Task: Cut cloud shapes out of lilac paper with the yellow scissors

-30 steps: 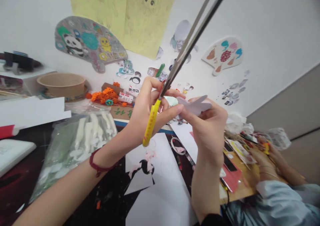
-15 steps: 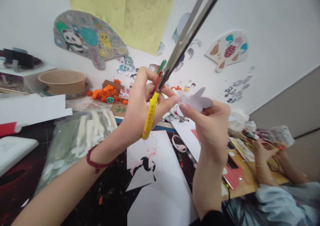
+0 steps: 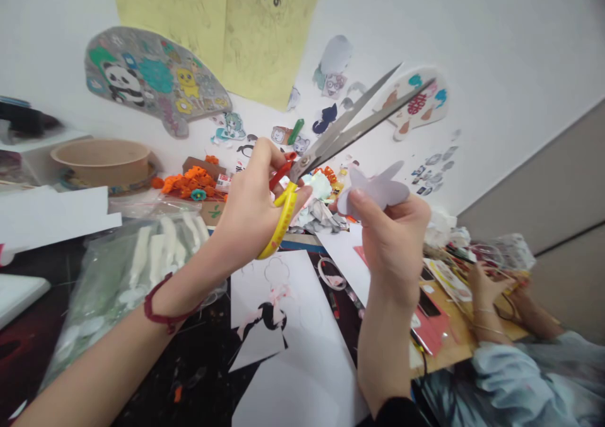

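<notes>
Left hand [image 3: 250, 203] curling closed round scissors [image 3: 305, 164], blades standing apart; right hand [image 3: 394, 241] pinching pale cutout [image 3: 378, 186], thumb pressing fingers. Orange flowers [image 3: 189, 181] lying near worktop's [image 3: 201, 367] back edge.

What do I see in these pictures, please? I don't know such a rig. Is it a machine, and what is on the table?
There is no machine: these are a person's bare hands, and every picture comes from one camera worn on the head. The left hand holds open scissors with yellow and red handles. The right hand pinches a pale, paper-like cutout. On the dark table lie white sheets and a clear bag of white pieces. At right, another person's hands are busy.
</notes>
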### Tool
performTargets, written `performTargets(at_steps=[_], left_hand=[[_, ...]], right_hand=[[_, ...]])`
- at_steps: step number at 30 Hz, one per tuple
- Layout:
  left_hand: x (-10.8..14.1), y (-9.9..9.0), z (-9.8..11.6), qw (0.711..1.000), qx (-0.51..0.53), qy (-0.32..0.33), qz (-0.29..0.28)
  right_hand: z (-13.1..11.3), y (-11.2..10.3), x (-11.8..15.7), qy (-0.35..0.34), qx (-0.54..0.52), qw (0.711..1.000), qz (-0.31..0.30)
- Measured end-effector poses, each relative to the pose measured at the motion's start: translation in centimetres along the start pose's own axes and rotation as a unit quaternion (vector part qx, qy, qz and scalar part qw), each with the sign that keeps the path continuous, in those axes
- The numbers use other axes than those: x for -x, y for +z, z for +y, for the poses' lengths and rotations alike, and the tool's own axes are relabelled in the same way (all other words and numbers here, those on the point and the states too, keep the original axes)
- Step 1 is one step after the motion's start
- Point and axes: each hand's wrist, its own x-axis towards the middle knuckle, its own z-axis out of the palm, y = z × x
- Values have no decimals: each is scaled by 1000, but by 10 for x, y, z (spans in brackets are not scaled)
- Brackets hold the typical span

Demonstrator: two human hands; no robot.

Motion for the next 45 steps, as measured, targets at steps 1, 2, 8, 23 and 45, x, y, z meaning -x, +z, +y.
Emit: performTargets(at_steps=[1,2,8,23,45], left_hand=[[1,2,1,1000,7,-5,-9],[2,5,3,1000,14,-11,-17],[6,20,20,982,153,-89,-71],[12,12,28,997,58,5,-58],[8,9,32,999,43,22,-20]], right_hand=[[-1,1,1,-2,-2,1000,5],[-2,1,1,-6,-3,1000,10],[-6,11,5,-12,-24,999,18],[-7,8,0,-3,-17,1000,-18],[-10,8,-1,-89,17,995,-51]])
